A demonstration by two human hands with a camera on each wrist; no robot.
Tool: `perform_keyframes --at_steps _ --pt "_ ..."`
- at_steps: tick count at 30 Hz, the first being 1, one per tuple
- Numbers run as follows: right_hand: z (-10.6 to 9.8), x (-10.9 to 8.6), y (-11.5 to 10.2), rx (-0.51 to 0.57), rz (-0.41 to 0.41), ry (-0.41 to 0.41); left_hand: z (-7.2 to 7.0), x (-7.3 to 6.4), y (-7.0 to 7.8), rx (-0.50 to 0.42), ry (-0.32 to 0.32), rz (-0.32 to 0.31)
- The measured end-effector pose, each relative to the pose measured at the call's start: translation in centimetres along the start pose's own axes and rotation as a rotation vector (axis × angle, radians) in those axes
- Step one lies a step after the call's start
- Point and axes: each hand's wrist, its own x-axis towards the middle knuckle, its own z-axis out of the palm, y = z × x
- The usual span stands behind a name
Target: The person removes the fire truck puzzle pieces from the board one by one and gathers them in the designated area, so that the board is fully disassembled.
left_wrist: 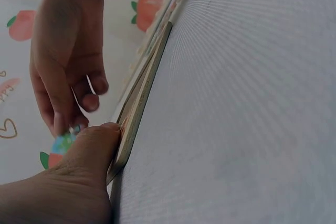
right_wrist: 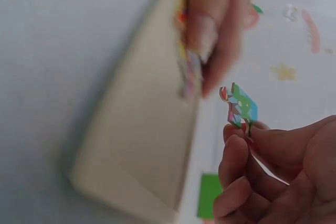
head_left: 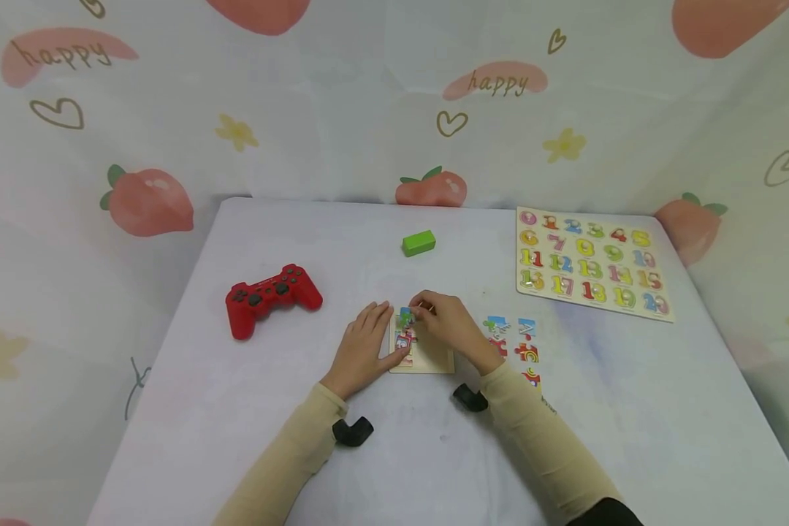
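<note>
Between thumb and fingertips, my right hand (head_left: 455, 326) pinches a jigsaw puzzle piece (right_wrist: 243, 106), blue and green, above the upper left of a small wooden puzzle board (head_left: 435, 359). My left hand (head_left: 361, 352) lies along the board's left side with straight fingers, and its thumb presses on the board's face. Colourful pieces (head_left: 404, 342) lie on the board by that thumb, partly covered. In the left wrist view, the held piece (left_wrist: 63, 143) shows beyond the left thumb. The board's right part is bare wood.
Several loose puzzle pieces (head_left: 527, 352) lie right of the board, some hidden by the right forearm. A red game controller (head_left: 272, 298) lies to the left, a green block (head_left: 418, 243) behind, and a number board (head_left: 592, 264) at the back right.
</note>
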Motion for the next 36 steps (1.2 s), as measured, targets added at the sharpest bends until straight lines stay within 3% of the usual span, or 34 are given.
perform_keyframes --at_steps 8,15,26,36 --pt "-5.0 -1.1 1.4 0.027 0.101 0.034 0.2 0.1 -0.1 0.005 -0.003 -0.002" --pt "-8.0 -2.0 4.0 0.022 0.184 -0.005 0.2 0.1 -0.1 0.005 0.002 0.002" --pt "-7.5 -0.7 7.4 0.045 0.217 -0.216 0.2 0.0 0.0 -0.004 -0.008 -0.002" --pt "-6.5 -0.4 7.3 -0.043 0.191 -0.204 0.4 0.0 -0.2 -0.004 0.02 0.014"
